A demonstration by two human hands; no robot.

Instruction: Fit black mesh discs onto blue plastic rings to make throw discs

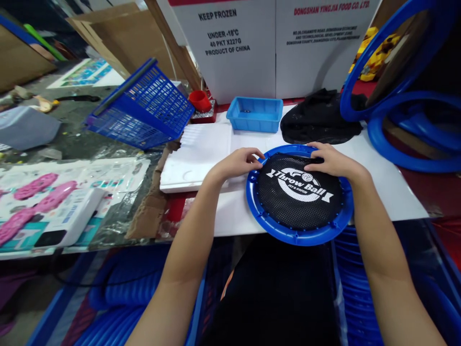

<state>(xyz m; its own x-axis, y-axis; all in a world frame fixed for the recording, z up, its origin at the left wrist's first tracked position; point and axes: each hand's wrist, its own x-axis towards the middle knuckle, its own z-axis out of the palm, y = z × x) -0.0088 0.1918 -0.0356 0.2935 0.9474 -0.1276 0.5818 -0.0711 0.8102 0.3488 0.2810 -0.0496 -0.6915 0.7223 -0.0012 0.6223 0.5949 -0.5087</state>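
A round blue plastic ring (298, 236) lies at the table's front edge in front of me. Within it sits a black mesh disc (284, 206) printed "Throw Ball" in white. My left hand (242, 162) is at the ring's upper left, its thumb and fingertips closed at the rim beside the mesh edge. At the far right side, my right hand (329, 159) has its thumb on top of the mesh and its fingers bent over the mesh's far edge, pinching it. Small pegs stud the ring around the mesh. The fingers partly hide the mesh's far edge.
Behind the ring stand a light-blue tray (255, 122) and a heap of black mesh (317, 120). More blue rings (378, 139) lean at the right. White foam (201, 158) and a blue basket (144, 105) are at left. Blue rings (122, 283) fill crates below.
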